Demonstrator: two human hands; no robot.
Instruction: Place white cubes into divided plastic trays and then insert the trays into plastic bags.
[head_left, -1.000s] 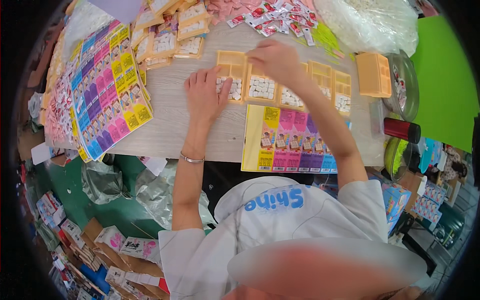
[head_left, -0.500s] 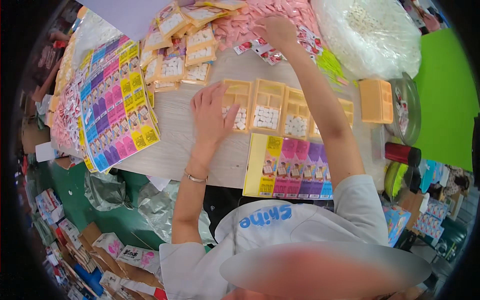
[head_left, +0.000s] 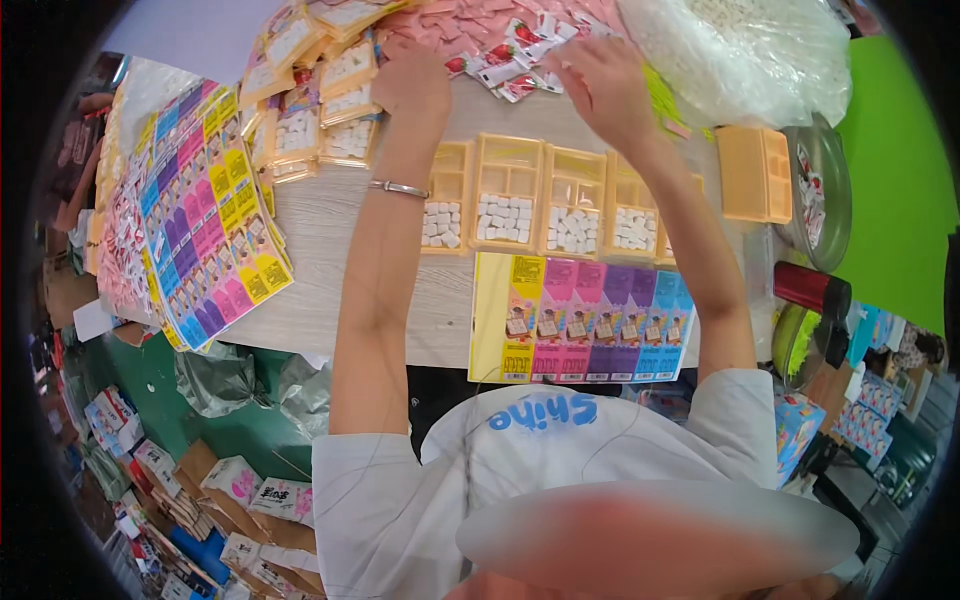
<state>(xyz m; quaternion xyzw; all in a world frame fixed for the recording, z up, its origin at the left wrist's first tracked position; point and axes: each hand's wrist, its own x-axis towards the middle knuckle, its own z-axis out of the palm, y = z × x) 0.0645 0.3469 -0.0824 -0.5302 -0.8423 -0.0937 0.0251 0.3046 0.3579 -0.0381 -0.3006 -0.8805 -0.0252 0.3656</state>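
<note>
At the far edge of the table, my left hand reaches onto a heap of flat pink sachets, beside the piled boxes. Its fingers point away and are mostly hidden, so I cannot tell what they hold. My right hand hovers by white sachets with red strawberry prints; its thumb and fingers are apart, with nothing seen in them. Between my forearms stands a row of open yellow-orange compartment boxes. Small white pillow-shaped pieces fill their near compartments; my right forearm covers part of the row's right end.
A colourful printed card sheet lies before the row. More sheets are stacked at left, near filled boxes. At right are a clear bag of white pieces, yellow-orange boxes, a round bowl and green strips.
My left hand has left the row of boxes and moved up to the pink heap. My right hand has drawn back toward me and rightward from the heap, its fingers now apart.
</note>
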